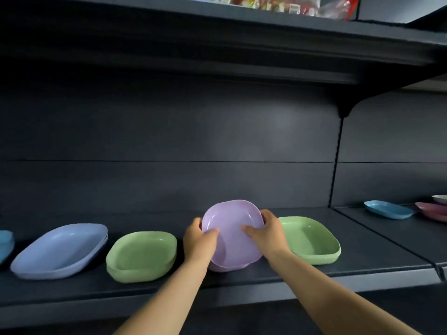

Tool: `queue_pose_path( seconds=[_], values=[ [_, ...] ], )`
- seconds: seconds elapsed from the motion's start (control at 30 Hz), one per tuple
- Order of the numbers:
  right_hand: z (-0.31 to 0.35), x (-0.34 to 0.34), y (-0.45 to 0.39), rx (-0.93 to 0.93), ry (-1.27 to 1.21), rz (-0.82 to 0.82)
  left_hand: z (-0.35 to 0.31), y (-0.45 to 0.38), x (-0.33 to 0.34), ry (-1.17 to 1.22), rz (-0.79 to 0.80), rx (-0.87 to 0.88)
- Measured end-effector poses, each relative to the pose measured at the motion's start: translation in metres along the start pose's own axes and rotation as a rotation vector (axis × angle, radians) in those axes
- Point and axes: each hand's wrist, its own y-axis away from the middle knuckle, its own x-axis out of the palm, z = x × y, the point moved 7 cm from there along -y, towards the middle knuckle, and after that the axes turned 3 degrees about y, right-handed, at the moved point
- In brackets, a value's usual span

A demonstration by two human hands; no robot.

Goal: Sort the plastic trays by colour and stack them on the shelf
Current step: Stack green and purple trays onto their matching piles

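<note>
A tilted lilac square plastic tray (232, 235) is gripped by the left hand (199, 240) and right hand (268, 232), fingers curled round its edges. It is flanked closely by two green plastic tray stacks (142, 256) (312, 240) on the dark shelf (362, 264).

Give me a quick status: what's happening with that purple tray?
Both hands, left and right, grip purple tray, tilted above another purple one. Green stacks either side; nothing blocking.

- Left hand (198, 240) and right hand (267, 232) grip a lilac tray (233, 228) by its sides, thumbs inside, tilted toward the camera.
- Another lilac tray (219, 267) lies beneath it on the shelf (362, 262).
- Green stacks (141, 256) (312, 239) flank it.
- Periwinkle stack (60, 250) sits further left.
- A blue tray (388, 209) and pink tray (433, 210) lie far right.
</note>
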Motion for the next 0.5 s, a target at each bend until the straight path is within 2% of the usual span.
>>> queue_pose_path(
  seconds=[0.13, 0.23, 0.3, 0.5],
  values=[
    [-0.019, 0.03, -0.019, 0.046, 0.176, 0.124, 0.021, -0.022, 0.0, -0.136, -0.067, 0.021],
    [-0.042, 0.048, -0.021, 0.144, 0.005, 0.205, 0.039, -0.033, 0.003, -0.077, -0.035, -0.019],
    [-0.043, 0.05, -0.023, 0.133, -0.05, 0.213, 0.044, -0.04, 0.006, -0.045, 0.005, -0.057],
    [-0.034, 0.05, -0.029, 0.063, 0.045, 0.264, 0.043, -0.045, 0.014, -0.062, 0.062, -0.089]
  ],
)
